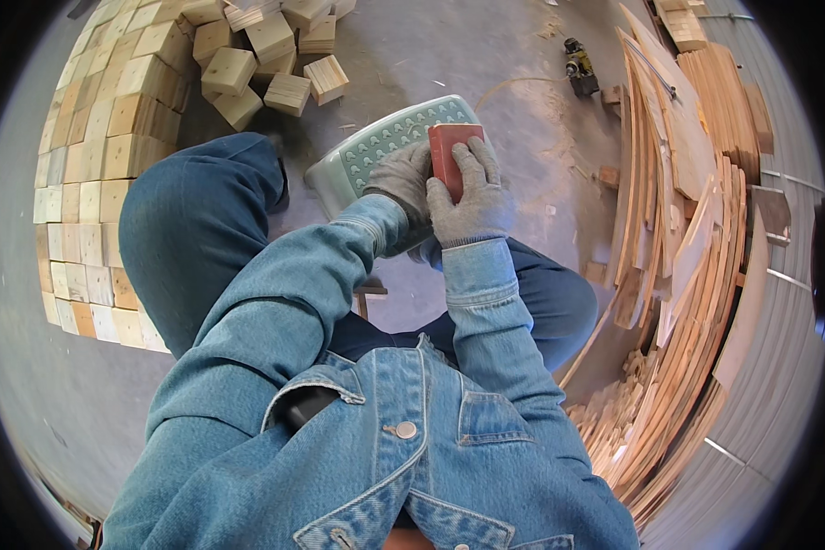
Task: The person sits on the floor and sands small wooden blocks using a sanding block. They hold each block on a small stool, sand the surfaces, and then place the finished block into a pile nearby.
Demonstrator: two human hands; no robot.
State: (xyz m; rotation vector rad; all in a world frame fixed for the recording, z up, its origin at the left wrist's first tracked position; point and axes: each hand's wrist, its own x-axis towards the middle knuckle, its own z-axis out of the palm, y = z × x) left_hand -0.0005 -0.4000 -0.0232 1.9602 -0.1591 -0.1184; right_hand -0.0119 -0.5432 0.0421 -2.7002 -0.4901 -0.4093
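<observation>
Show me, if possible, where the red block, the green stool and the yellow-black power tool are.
Red block (443, 156): head view, its uncovered left part.
Green stool (365, 161): head view, its patterned top.
Yellow-black power tool (578, 69): head view, its body.

We cannot see the near end of the red block (444, 151) under the right hand (472, 202), nor the fingertips of the left hand (400, 179). Both hide part of the green step stool (376, 139); the far wooden blocks (270, 38) leave our view.

two hands (401, 179) (472, 203), one red block (444, 163), one green stool (362, 163), one power tool (579, 66)
</observation>
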